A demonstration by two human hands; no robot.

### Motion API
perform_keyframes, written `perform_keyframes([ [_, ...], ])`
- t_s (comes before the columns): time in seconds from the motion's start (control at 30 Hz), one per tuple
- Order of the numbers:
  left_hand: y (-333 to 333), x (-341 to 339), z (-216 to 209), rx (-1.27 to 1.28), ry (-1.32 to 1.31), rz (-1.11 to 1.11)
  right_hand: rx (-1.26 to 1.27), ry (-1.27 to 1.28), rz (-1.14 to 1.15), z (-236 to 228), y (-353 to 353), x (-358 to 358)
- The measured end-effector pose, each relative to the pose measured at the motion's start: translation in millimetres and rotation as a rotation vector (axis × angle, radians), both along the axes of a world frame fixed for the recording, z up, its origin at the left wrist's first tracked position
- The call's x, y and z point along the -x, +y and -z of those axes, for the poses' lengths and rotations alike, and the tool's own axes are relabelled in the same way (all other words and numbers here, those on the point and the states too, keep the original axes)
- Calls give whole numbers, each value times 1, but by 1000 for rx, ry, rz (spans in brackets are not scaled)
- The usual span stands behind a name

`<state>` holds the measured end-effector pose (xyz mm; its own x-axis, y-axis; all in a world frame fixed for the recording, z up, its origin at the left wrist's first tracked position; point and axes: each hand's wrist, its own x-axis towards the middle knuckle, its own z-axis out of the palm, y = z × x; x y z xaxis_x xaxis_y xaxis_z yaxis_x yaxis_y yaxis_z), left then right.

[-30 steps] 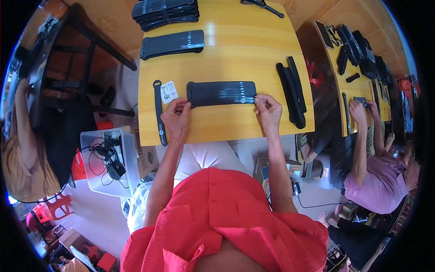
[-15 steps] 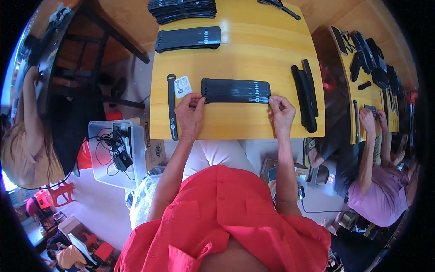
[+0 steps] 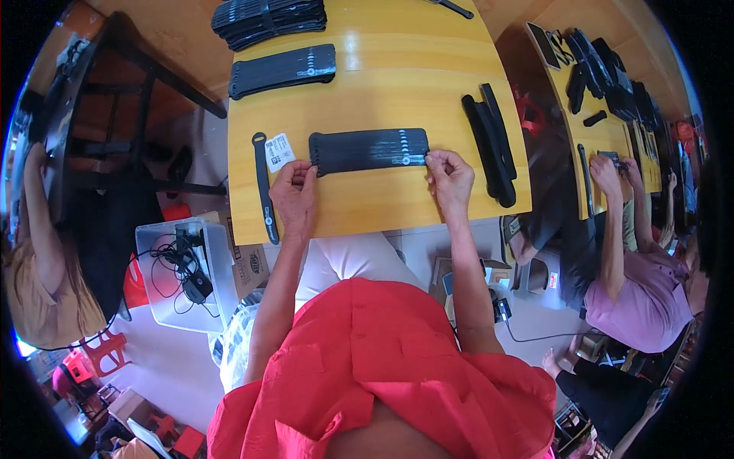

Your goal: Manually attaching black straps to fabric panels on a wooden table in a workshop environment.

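Note:
A flat stack of black straps [image 3: 359, 151] lies crosswise on the yellow table in front of me, with pale printed marks toward its right end. At its near left corner, my left hand [image 3: 294, 197] pinches the straps' slotted ends between thumb and fingers. My right hand [image 3: 451, 182] has the opposite end in a similar pinch. Left of the stack, one loose black strap [image 3: 264, 191] with a slotted end lies lengthwise, beside a white printed label [image 3: 280, 151].
Farther up the table [image 3: 367, 206] are another strap stack [image 3: 279, 70] and a thick banded bundle [image 3: 267, 19]. Long black strips [image 3: 489, 149] lie at the right. A clear bin [image 3: 222, 268] of cables stands lower left. At the right table, a co-worker [image 3: 638, 287] handles a small dark item.
The whole view has shifted and turned slightly, so the table sits farther left in the picture. Both hands keep their pinch on the strap stack, which shows no clear movement on the table.

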<state>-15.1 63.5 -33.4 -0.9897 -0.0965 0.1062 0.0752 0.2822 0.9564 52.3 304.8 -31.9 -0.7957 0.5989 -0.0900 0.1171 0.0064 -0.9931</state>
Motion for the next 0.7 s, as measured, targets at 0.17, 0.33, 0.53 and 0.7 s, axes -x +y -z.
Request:
perform_keyframes([
  [0.17, 2, -1, -2, 33, -23, 2, -12, -24, 24, -3, 0, 1],
  [0.33, 1, 0, -1, 28, 6, 6, -7, -21, 35, -6, -2, 1],
  [0.53, 2, 0, -2, 59, -1, -4, -53, -26, 44, -5, -2, 2],
  [0.7, 2, 0, -3, 69, 14, 1, -81, -31, 46, -4, -2, 2],
])
